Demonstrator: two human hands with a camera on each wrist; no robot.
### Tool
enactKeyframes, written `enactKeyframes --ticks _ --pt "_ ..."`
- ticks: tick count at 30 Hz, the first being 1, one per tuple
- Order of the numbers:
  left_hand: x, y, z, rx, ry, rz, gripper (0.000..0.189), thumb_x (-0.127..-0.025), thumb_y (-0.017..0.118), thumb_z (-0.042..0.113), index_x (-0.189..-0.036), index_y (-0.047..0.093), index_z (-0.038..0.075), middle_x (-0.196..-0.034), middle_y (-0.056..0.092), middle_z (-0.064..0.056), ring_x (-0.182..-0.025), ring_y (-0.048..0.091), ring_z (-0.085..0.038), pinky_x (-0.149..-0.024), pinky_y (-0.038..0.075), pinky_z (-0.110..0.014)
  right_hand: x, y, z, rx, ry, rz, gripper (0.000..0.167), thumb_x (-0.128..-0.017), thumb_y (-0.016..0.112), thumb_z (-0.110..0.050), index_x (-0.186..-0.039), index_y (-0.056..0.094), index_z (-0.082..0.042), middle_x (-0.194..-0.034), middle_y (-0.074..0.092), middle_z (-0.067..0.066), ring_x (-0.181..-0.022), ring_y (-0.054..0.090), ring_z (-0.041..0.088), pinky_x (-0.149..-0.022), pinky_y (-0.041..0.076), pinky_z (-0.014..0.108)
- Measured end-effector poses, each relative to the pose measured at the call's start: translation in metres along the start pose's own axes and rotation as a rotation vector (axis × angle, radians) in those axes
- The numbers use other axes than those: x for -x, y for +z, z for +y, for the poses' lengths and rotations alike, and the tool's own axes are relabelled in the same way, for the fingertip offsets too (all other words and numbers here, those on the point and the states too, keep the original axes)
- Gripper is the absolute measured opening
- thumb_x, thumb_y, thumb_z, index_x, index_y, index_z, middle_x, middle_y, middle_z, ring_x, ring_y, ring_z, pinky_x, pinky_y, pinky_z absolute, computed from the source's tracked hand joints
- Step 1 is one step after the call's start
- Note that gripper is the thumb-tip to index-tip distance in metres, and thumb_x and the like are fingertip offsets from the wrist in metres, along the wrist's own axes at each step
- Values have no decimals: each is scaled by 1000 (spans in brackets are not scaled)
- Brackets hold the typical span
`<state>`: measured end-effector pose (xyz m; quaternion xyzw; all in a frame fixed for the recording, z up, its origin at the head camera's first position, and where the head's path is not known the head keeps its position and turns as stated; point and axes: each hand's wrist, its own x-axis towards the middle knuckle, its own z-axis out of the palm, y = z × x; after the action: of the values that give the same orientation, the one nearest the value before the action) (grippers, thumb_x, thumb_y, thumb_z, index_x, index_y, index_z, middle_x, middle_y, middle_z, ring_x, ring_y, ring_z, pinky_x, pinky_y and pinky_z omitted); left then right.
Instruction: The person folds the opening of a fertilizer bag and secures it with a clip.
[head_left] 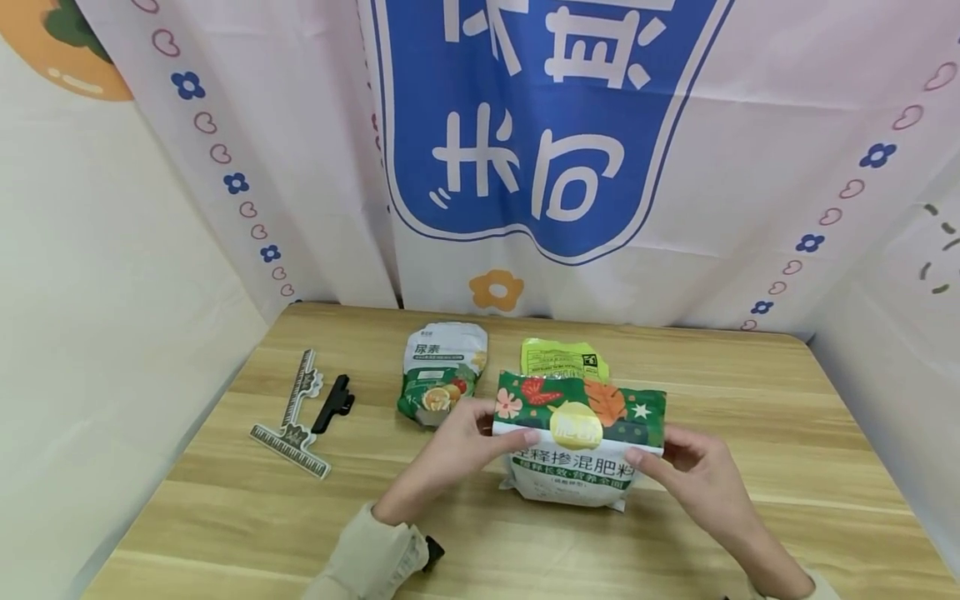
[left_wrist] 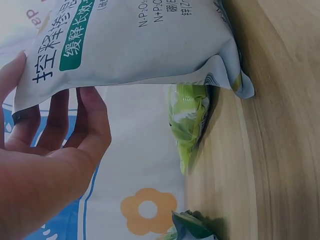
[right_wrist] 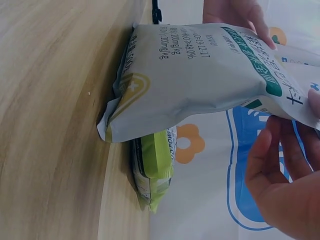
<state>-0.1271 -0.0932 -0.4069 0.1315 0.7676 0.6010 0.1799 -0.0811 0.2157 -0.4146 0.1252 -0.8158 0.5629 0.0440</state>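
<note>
A white fertilizer bag (head_left: 566,492) stands upright on the table, its lettered front toward me. Across its top runs a green band (head_left: 622,408) with flowers and leaves; I cannot tell whether that part is folded over. My left hand (head_left: 467,437) pinches the upper left side, thumb on the front and fingers behind. On the opposite side my right hand (head_left: 705,479) pinches the upper edge the same way. Both wrist views show the bag's white front, with fingers of the left hand (left_wrist: 75,125) and right hand (right_wrist: 285,170) behind its edges.
Behind the held bag lies a lime-green packet (head_left: 558,358). A white and green bag with fruit pictures (head_left: 442,375) is left of it. On the left of the wooden table (head_left: 750,400) are a black clip (head_left: 333,406) and two piano-key-patterned clips (head_left: 300,387). A printed curtain (head_left: 697,283) hangs behind.
</note>
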Motion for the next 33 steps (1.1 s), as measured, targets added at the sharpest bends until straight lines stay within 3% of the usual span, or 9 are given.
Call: enactKeyframes --ticks 5,12,16,24,29,33 --pt "-1 0 3 29 -25 7 29 -91 84 36 -108 81 12 -108 80 -3 -94 70 -11 -83 58 -26 0 -1 -1 -9 43 -6 22 -95 76 -6 -117 77 1 -100 79 -15 -87 72 4 -74 62 23" --pt "-1 2 5 43 -61 25 29 -89 85 36 -98 82 8 -90 77 2 -76 54 -11 -64 43 -21 -1 -3 0 -55 99 -27 19 -98 74 -8 -114 78 1 -99 80 -11 -90 73 4 -80 62 21" --pt "0 3 7 45 -67 31 31 -89 85 36 -96 82 6 -81 72 4 -72 48 -12 -60 37 -21 -2 -2 0 -119 103 -37 16 -98 73 -5 -111 77 3 -98 80 -9 -91 71 4 -81 60 20" --pt "-1 3 6 51 -76 39 31 -90 84 37 -92 80 6 -59 41 8 -60 35 -12 -55 31 -22 -3 -2 0 -180 156 -40 14 -98 73 -7 -106 78 4 -95 80 -7 -89 69 5 -83 57 22" --pt "-2 3 7 53 -74 41 33 -90 84 37 -92 79 4 -57 37 7 -57 31 -12 -54 30 -23 -4 -1 0 -242 183 -49 14 -98 72 -6 -104 79 5 -94 80 -6 -89 68 6 -84 56 21" --pt "-2 4 7 43 -87 54 35 -90 84 38 -77 72 7 -56 32 6 -56 30 -12 -54 29 -23 -5 -1 0 -331 207 -77 16 -100 69 -5 -107 78 6 -98 80 -5 -96 68 7 -88 56 21"
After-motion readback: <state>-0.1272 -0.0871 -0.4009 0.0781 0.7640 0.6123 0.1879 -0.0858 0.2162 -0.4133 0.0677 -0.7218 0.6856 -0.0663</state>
